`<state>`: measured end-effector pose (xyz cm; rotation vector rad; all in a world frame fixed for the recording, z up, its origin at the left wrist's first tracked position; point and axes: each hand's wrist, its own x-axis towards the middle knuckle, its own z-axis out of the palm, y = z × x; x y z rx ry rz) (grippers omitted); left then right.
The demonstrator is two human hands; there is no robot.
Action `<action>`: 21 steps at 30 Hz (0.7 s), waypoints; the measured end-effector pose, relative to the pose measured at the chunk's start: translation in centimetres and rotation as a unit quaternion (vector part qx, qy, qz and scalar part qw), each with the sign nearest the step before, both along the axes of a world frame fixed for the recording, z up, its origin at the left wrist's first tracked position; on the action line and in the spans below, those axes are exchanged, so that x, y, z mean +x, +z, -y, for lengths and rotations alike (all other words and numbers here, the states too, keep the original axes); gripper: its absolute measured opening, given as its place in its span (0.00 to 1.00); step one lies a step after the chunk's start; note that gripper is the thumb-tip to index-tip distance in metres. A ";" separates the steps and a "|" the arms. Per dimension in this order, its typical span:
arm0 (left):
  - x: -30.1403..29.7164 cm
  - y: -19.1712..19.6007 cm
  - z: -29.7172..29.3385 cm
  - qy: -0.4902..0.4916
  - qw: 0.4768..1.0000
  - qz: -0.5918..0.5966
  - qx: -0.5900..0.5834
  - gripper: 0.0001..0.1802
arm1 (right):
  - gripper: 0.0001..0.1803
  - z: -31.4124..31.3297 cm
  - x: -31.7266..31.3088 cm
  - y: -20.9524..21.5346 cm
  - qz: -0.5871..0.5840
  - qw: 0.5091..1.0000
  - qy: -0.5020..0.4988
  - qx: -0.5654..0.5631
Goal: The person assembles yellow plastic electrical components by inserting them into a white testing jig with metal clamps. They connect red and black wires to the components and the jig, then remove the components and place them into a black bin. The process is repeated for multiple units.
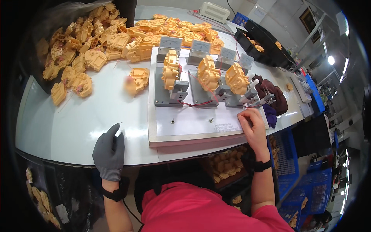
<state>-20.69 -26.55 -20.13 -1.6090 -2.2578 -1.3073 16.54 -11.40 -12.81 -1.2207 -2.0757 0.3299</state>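
Note:
My left hand point(109, 151), in a grey glove, rests at the table's front edge with its fingers stretched out and nothing in it. The bare right hand point(254, 127) is at the white board's point(185, 131) right front corner, just below the rightmost clamps. Its fingertips are bent together in a pinch; anything between them is too small to make out. Three yellow plastic gear housings stand in grey metal fixtures: a left one point(170, 70), a middle one point(208, 74) and a right one point(237, 79). Behind them are several panel meters point(170, 43). A single yellow housing point(139, 79) lies left of the board.
A large heap of yellow housings point(116, 40) fills the far left and back. Dark cloth point(278, 98) lies right of the fixtures. A black bin point(266, 50) stands at the back right, a white power unit point(214, 12) behind. Blue crates point(288, 154) sit below, right.

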 end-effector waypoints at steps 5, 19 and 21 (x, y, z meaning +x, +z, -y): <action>0.1 0.2 0.0 0.006 1.000 0.004 -0.005 0.16 | 0.05 0.0 -0.1 -0.2 0.008 1.000 0.003 0.023; 0.3 0.2 -0.2 0.016 1.000 -0.008 0.009 0.15 | 0.05 -0.2 -0.2 -0.4 0.012 0.999 0.008 0.045; 0.3 0.3 0.1 0.015 1.000 0.003 -0.015 0.15 | 0.05 -0.2 -0.1 -0.5 0.011 0.999 0.009 0.049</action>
